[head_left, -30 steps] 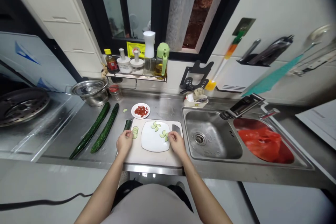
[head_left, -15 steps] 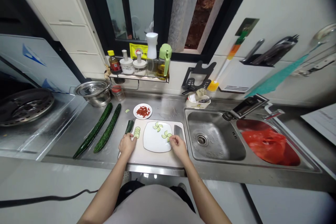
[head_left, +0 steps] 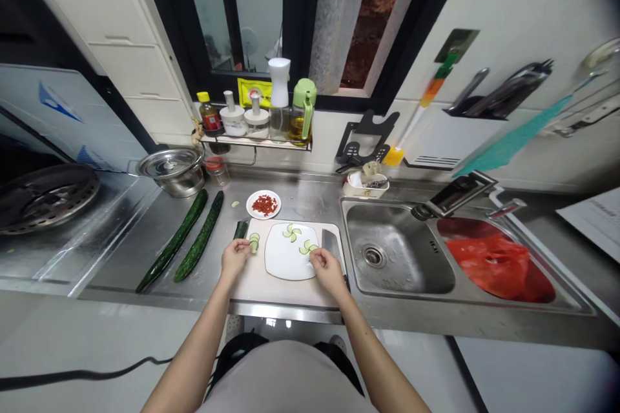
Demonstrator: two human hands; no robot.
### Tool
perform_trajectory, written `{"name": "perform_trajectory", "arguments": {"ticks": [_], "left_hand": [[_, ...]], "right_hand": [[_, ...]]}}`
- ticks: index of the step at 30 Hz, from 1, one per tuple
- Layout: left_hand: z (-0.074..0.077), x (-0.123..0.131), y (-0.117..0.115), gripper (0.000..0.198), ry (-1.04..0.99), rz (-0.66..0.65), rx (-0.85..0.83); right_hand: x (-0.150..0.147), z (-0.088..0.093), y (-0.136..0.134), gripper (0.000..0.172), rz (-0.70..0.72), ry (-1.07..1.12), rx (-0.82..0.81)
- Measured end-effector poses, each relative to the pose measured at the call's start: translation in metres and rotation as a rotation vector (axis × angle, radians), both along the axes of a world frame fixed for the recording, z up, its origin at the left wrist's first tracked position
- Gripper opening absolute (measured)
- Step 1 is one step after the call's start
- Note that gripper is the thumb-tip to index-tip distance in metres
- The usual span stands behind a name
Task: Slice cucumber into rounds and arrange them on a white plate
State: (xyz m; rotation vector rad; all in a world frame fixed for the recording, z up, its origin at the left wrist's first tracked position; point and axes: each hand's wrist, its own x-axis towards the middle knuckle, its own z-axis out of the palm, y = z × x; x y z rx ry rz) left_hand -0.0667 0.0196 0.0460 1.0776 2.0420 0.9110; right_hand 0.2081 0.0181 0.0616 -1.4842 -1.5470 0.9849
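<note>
My left hand (head_left: 235, 256) pinches at the cucumber slices (head_left: 254, 240) on the left of the cutting board (head_left: 276, 293); one slice is tilted up at the fingertips. My right hand (head_left: 328, 268) is closed at the right side of the white plate (head_left: 285, 264), its fingertips on a cucumber slice (head_left: 311, 250). Cucumber slices lie in a pinwheel (head_left: 291, 232) at the back of the plate, with a second group (head_left: 305, 247) by my right fingertips. A cut cucumber piece (head_left: 241, 229) is just behind my left hand. A knife (head_left: 332, 242) lies on the board's right, partly hidden by my right hand.
Two whole cucumbers (head_left: 198, 239) lie on the steel counter at left. A small dish of chopped red bits (head_left: 264, 204) stands behind the board. The sink (head_left: 402, 258) is at right, a lidded steel pot (head_left: 174, 171) at back left, and a condiment rack (head_left: 261, 143) above.
My left hand has drawn up slightly at the slices, and a slice there now stands tilted. My right hand has shifted very slightly left at the plate's edge.
</note>
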Motion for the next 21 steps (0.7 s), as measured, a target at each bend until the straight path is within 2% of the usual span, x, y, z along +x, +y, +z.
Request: {"name": "perform_trajectory", "arguments": {"ticks": [2,4,7,10,13,16,19,21], "left_hand": [[0.012,0.002,0.001,0.028,-0.234,-0.04,0.073],[0.026,0.007,0.002,0.035,-0.364,-0.082,0.098],[0.048,0.017,0.001,0.038,-0.485,-0.172,0.125],[0.063,0.029,0.0,0.04,-0.49,-0.252,0.147],[0.07,0.041,-0.001,0.039,-0.484,-0.317,0.163],[0.074,0.051,-0.003,0.039,-0.526,-0.336,0.19],[0.078,0.057,-0.004,0.041,-0.569,-0.255,0.196],[0.082,0.061,-0.006,0.046,-0.59,-0.202,0.134]], "right_hand": [[-0.007,0.006,0.003,0.024,0.032,-0.001,-0.002],[-0.016,0.017,0.007,0.023,0.056,0.0,0.001],[-0.03,0.039,0.011,0.022,0.109,-0.034,0.048],[-0.043,0.061,0.014,0.02,0.198,-0.048,0.129],[-0.051,0.074,0.016,0.018,0.281,-0.055,0.192],[-0.053,0.078,0.017,0.009,0.31,-0.085,0.229],[-0.05,0.078,0.017,0.008,0.297,-0.119,0.25],[-0.046,0.079,0.016,0.009,0.285,-0.132,0.286]]}}
